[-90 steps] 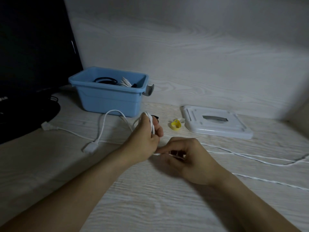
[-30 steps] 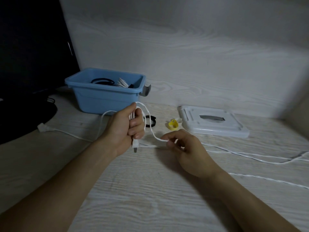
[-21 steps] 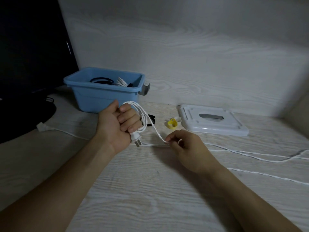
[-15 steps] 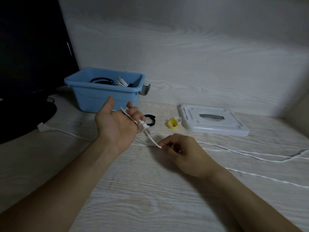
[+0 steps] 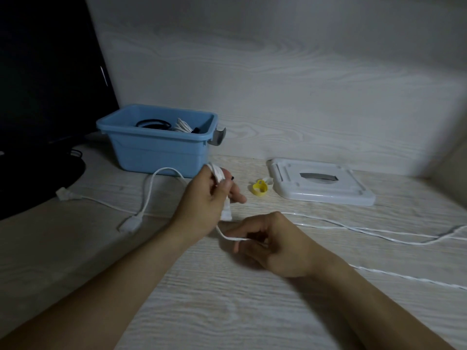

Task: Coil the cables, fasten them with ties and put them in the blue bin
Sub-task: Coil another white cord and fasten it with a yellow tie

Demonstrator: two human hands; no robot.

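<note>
L hand (image 5: 202,200) grips coiled white cable (image 5: 217,173); R hand (image 5: 273,245) pinches its strand. One blue bin (image 5: 156,150), one yellow tie (image 5: 260,192). No readable writing.

White cable (image 5: 353,224) trails loose across the desk, a few turns bunched above, its plug end (image 5: 131,224) lying flat. Blue bin (image 5: 156,155) stands behind, coils inside. Yellow tie (image 5: 260,189) lies nearby.

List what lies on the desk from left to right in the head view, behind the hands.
Black monitor → blue bin → yellow tie → white lid.
</note>
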